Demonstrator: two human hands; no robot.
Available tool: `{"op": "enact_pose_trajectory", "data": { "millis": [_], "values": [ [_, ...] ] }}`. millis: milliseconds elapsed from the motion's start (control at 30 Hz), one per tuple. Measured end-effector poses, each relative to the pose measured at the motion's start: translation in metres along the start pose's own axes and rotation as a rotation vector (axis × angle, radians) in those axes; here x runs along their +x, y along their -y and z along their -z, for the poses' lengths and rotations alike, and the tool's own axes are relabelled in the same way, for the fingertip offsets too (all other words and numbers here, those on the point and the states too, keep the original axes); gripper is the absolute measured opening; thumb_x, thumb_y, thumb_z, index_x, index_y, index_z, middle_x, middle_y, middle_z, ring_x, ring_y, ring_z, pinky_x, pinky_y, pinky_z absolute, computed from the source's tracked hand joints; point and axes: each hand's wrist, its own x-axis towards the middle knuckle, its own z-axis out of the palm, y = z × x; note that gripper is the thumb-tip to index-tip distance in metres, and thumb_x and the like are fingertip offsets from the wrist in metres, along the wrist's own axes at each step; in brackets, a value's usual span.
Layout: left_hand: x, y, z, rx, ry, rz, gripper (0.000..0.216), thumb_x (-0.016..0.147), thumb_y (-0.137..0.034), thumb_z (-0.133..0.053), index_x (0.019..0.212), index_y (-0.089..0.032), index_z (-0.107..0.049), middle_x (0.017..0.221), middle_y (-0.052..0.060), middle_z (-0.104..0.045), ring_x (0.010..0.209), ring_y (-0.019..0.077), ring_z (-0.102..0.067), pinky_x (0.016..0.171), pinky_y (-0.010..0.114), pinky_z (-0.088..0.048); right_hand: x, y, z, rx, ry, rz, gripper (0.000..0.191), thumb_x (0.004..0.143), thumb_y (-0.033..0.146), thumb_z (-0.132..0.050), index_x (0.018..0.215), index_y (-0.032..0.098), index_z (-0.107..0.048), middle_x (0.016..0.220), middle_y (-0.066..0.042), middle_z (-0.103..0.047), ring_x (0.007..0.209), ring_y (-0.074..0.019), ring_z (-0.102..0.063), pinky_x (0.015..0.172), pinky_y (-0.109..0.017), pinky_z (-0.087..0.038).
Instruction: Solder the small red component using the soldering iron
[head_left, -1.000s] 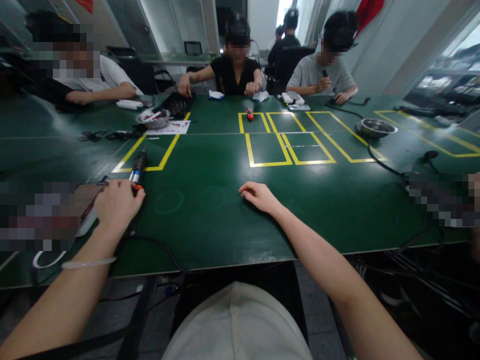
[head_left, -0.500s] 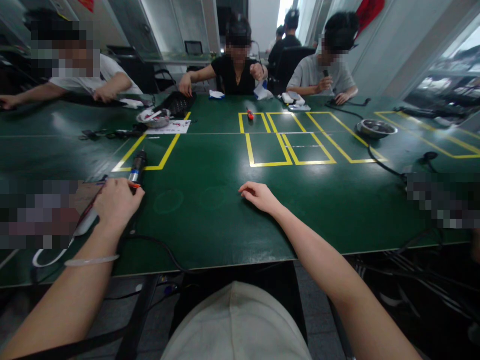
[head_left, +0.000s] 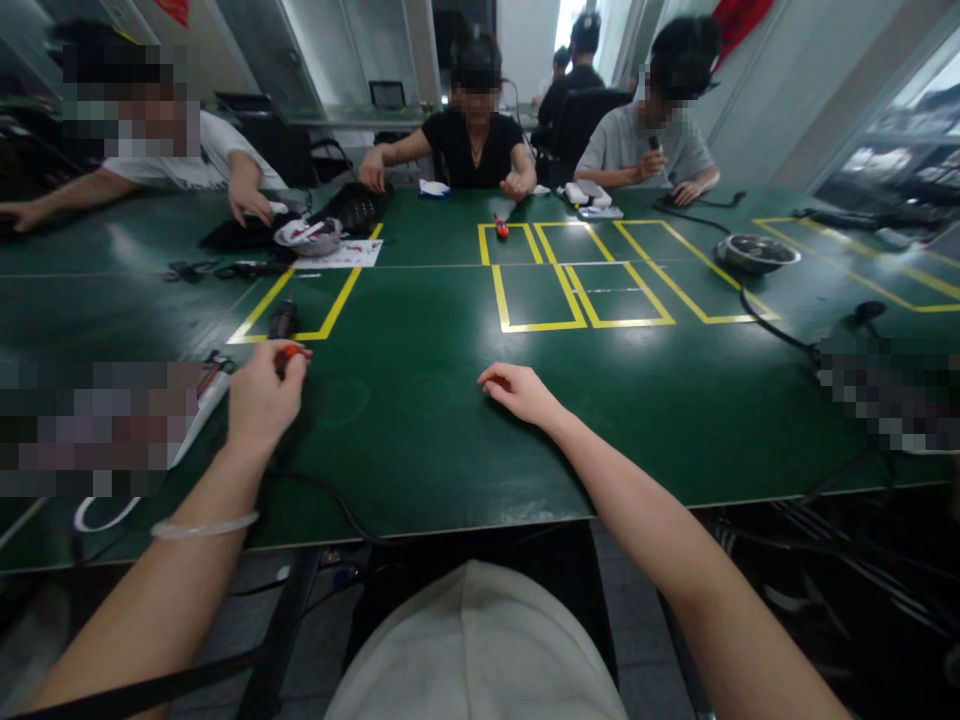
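Observation:
My left hand [head_left: 264,395] is closed around a small orange-red and dark object [head_left: 289,357], mostly hidden by the fingers, so its kind is unclear. Just beyond these fingers lies a dark, corded power screwdriver [head_left: 283,320], its thin tip pointing away from me and its rear behind the hand. My right hand [head_left: 517,390] rests on the green table [head_left: 435,460], fingers curled together, with nothing visible in them. Farther off, a small red-handled tool [head_left: 502,230] lies inside one of the yellow tape frames [head_left: 540,326].
A blurred-out flat item [head_left: 97,420] with a white edge lies left of my left hand. On the right are a round metal dish [head_left: 757,252] and a black cable [head_left: 772,330]. Several people sit opposite; a bowl [head_left: 307,237] and white sheet [head_left: 352,253] are at the far left.
My left hand has moved a little right and away from me, and the orange-red object shows more between its fingers. My right hand stays put. Across the table, co-workers' hands have shifted.

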Motion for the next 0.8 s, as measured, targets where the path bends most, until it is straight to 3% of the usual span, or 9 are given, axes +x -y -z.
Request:
{"op": "enact_pose_trajectory", "data": {
  "millis": [100, 233, 367, 467, 633, 800],
  "values": [
    [-0.007, -0.048, -0.017, -0.355, 0.168, -0.06, 0.039, 0.092, -0.041, -0.047, 0.118, -0.014, -0.058, 0.106, 0.008, -0.068, 0.098, 0.0181, -0.064, 0.093, 0.032, -0.045, 0.0, 0.001, 0.0, 0.022, -0.005, -0.008, 0.019, 0.085, 0.014, -0.052, 0.096, 0.015, -0.068, 0.083, -0.003, -0.07, 0.073, -0.0141, -0.062, 0.073, -0.026, -0.046],
    [-0.016, -0.115, -0.05, -0.738, 0.5, -0.143, 0.042, 0.088, -0.041, -0.055, 0.121, -0.015, -0.058, 0.094, 0.007, -0.069, 0.087, 0.0183, -0.066, 0.085, 0.034, -0.05, 0.0, -0.002, 0.0, 0.113, -0.012, -0.037, 0.019, 0.086, 0.015, -0.051, 0.097, 0.016, -0.067, 0.081, -0.003, -0.07, 0.071, -0.0134, -0.062, 0.072, -0.026, -0.048],
    [-0.022, -0.154, -0.079, -0.99, 0.646, -0.148, 0.035, 0.082, -0.037, -0.064, 0.109, -0.015, -0.057, 0.082, 0.005, -0.068, 0.079, 0.0181, -0.067, 0.077, 0.033, -0.051, 0.002, -0.009, -0.001, 0.258, -0.031, -0.072, 0.018, 0.086, 0.018, -0.051, 0.097, 0.016, -0.065, 0.079, -0.002, -0.069, 0.069, -0.0123, -0.063, 0.07, -0.025, -0.049],
    [-0.024, -0.161, -0.086, -0.991, 0.666, -0.166, 0.032, 0.084, -0.036, -0.063, 0.108, -0.015, -0.059, 0.085, 0.006, -0.068, 0.08, 0.0174, -0.066, 0.077, 0.032, -0.05, 0.004, -0.012, -0.003, 0.369, -0.039, -0.111, 0.015, 0.085, 0.021, -0.052, 0.094, 0.016, -0.063, 0.08, -0.002, -0.068, 0.066, -0.0113, -0.061, 0.065, -0.024, -0.05],
    [-0.027, -0.152, -0.081, -0.913, 0.627, -0.189, 0.04, 0.089, -0.038, -0.056, 0.122, -0.016, -0.061, 0.092, 0.007, -0.068, 0.085, 0.0181, -0.064, 0.079, 0.032, -0.048, 0.005, -0.01, -0.005, 0.538, -0.008, -0.144, 0.015, 0.082, 0.022, -0.055, 0.095, 0.016, -0.059, 0.075, 0.0, -0.065, 0.062, -0.0098, -0.059, 0.062, -0.023, -0.05],
    [-0.031, -0.147, -0.083, -0.891, 0.636, -0.203, 0.047, 0.088, -0.04, -0.057, 0.13, -0.017, -0.057, 0.092, 0.006, -0.067, 0.083, 0.018, -0.063, 0.078, 0.032, -0.047, 0.004, -0.003, -0.003, 0.58, 0.025, -0.158, 0.015, 0.082, 0.027, -0.059, 0.093, 0.016, -0.059, 0.075, -0.001, -0.066, 0.062, -0.0098, -0.059, 0.06, -0.023, -0.05]
  ]
}}
